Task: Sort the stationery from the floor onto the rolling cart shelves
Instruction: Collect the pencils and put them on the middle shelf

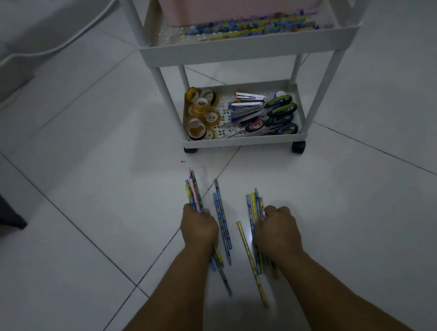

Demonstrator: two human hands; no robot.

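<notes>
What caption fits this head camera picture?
Both hands, left hand and right hand, gather pencils off the floor before the cart.

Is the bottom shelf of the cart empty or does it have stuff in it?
Not empty. The bottom shelf holds tape rolls, staplers and scissors.

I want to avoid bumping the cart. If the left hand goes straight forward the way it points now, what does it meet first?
Probably the cart's bottom shelf, near its left front wheel. The left hand holds pencils pointing there, over bare floor. Depth is uncertain.
</notes>
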